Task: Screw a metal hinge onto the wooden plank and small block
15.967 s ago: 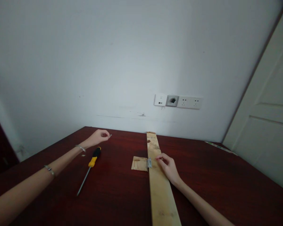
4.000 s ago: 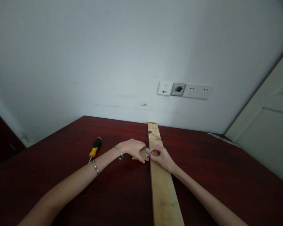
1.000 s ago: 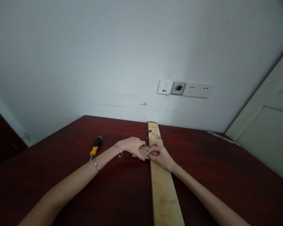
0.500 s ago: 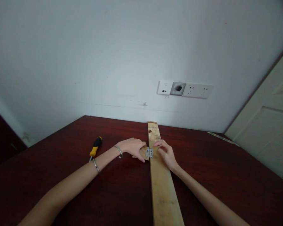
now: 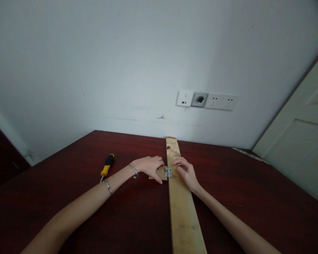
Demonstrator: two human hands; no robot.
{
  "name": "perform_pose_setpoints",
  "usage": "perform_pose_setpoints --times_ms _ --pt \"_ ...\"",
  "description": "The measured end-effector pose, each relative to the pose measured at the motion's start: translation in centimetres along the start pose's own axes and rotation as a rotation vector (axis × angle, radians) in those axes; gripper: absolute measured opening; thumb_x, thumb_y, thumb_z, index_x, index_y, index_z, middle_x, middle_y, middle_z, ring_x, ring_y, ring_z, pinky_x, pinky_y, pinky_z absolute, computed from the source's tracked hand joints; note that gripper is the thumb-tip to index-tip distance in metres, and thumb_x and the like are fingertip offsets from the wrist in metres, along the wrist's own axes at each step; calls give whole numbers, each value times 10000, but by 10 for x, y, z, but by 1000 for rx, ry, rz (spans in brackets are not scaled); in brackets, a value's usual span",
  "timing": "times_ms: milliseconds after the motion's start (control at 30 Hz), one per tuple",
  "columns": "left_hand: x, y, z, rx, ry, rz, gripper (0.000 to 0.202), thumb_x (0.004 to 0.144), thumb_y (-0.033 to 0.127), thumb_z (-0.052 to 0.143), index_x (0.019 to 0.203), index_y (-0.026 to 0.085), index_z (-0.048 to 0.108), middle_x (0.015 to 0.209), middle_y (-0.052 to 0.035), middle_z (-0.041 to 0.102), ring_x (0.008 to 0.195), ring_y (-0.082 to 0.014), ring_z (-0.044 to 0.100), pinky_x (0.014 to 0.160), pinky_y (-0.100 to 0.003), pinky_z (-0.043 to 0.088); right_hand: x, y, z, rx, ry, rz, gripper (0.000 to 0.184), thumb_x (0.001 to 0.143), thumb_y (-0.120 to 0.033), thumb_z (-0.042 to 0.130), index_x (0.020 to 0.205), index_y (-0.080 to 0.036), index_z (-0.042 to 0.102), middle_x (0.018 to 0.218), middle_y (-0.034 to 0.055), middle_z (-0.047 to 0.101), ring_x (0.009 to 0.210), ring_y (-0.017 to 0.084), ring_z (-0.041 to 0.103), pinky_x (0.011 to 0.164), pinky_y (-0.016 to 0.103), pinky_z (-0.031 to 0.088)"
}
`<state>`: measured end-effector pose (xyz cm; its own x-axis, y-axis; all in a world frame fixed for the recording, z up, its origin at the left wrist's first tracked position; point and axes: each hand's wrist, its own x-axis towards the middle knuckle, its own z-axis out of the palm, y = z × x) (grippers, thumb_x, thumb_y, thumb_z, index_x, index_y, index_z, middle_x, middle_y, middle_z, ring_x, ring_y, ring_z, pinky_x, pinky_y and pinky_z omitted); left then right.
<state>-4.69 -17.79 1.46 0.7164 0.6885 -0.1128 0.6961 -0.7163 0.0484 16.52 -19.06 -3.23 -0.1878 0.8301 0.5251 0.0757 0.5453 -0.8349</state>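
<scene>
A long pale wooden plank runs away from me across the dark red table. A small wooden block lies against its left side. A silver metal hinge bridges the seam, one leaf on each piece of wood. My left hand spans the block, fingers along its far edge and thumb at its near edge, holding it. My right hand is over the plank just right of the hinge, its bent fingers apart from the thumb and nothing visible between them.
Left of my left forearm lies a screwdriver with a yellow and black handle, its tip hidden by the arm. Behind the table is a white wall with sockets. A pale door stands at the right.
Almost nothing differs. The fingers of my left hand shift very slightly on the small block; the plank, hinge and screwdriver stay in place.
</scene>
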Motion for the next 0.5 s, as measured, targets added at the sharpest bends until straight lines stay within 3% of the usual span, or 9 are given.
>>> perform_pose_setpoints --times_ms 133,233,367,500 --pt "-1 2 -3 -29 -18 14 844 640 723 632 1253 160 494 1210 -105 559 1094 -246 534 829 -289 443 0 1 0 5 2 9 185 657 -175 521 753 -207 675 861 52 627 884 228 578 790 344 450" --pt "-7 3 -19 -27 8 7 776 706 642 640 1291 156 480 1293 -114 535 1144 -246 525 907 -304 425 -1 2 0 -17 12 11 199 655 -170 513 766 -209 674 866 51 634 884 229 575 778 340 448" --pt "-27 -1 -54 -6 191 -36 511 832 463 600 1241 162 547 1341 -93 527 1243 -233 464 1021 -316 358 0 5 0 -41 19 6 222 647 -165 496 780 -211 668 863 50 636 877 227 572 767 336 442" --pt "-49 -20 -77 -73 389 -190 303 896 353 502 1092 170 642 1156 -64 640 1062 -185 572 940 -290 410 1 6 1 -52 29 10 252 627 -159 477 785 -213 666 856 46 635 847 218 570 727 319 444"
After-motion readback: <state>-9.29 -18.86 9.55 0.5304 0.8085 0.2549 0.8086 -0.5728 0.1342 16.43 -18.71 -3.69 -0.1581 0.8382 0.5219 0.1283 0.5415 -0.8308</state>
